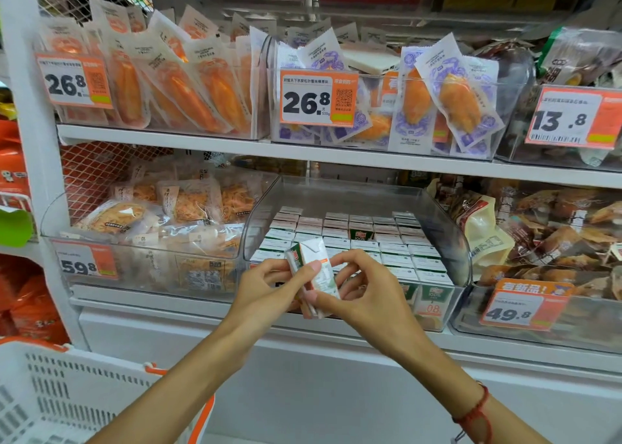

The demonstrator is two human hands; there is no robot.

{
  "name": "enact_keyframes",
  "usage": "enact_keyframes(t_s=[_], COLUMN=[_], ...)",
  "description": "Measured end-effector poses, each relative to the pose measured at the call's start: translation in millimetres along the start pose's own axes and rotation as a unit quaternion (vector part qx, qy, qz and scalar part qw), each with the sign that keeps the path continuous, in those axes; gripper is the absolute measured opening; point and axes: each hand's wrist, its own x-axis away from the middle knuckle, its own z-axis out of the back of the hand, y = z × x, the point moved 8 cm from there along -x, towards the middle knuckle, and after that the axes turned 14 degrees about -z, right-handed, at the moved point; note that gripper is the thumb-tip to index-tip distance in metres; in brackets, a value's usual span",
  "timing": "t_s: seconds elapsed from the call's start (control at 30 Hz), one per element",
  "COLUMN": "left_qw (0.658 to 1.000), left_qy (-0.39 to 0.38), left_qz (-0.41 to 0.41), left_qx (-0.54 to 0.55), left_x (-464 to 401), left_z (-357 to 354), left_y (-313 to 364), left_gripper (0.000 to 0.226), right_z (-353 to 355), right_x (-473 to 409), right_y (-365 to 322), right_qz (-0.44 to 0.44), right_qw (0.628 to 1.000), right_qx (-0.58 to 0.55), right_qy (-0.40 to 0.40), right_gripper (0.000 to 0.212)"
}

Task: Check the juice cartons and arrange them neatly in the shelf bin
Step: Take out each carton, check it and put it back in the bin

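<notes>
A small white and green juice carton (316, 268) is held upright in front of the clear shelf bin (461, 241). My left hand (266, 292) grips its left side with the thumb across the front. My right hand (363, 292) pinches its right edge and bottom between thumb and fingers. Behind the hands, several rows of juice cartons (370, 241) stand packed in the bin, tops up. One slot in the third row shows a green carton (360, 233) sitting lower than the rest.
Clear bins of packaged snacks flank the juice bin at left (148, 228) and right (555, 235). An upper shelf (235, 144) holds more packs with orange price tags. A white basket (67, 396) sits at lower left below the white shelf front (336, 359).
</notes>
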Motion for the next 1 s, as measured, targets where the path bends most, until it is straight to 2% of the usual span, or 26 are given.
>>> enact_keyframes(t_s=[0.1,0.17,0.3,0.43,0.63,0.83,0.93,1.0], left_qw=[1.0,0.997,0.981,0.955,0.933,0.943,0.97,0.987], left_qy=[-0.02,-0.041,-0.103,-0.138,-0.112,-0.117,-0.092,-0.066], left_qz=[-0.02,-0.057,-0.141,-0.228,-0.291,-0.274,-0.211,-0.146], left_qx=[-0.01,-0.029,-0.086,-0.128,-0.182,-0.147,-0.082,-0.023], left_x=[-3,-4,-1,7,10,10,5,2], left_z=[0,1,-4,-12,-10,-10,-4,-1], left_y=[3,12,30,42,50,49,40,30], left_gripper=[0.032,0.033,0.056,0.055,0.053,0.054,0.051,0.054], right_z=[-2,0,4,10,13,13,9,4], right_x=[-3,-4,-6,-7,-1,0,1,3], right_y=[4,5,5,5,-3,-4,-6,-6], right_qz=[-0.042,-0.059,-0.058,-0.044,0.006,0.023,0.038,0.053], right_qw=[0.988,0.973,0.972,0.973,0.973,0.973,0.972,0.979], right_qx=[-0.114,-0.188,-0.212,-0.217,-0.219,-0.219,-0.211,-0.165], right_qy=[-0.099,-0.12,-0.086,-0.068,-0.073,-0.069,-0.095,-0.11], right_gripper=[0.017,0.016,0.025,0.016,0.019,0.027,0.028,0.032])
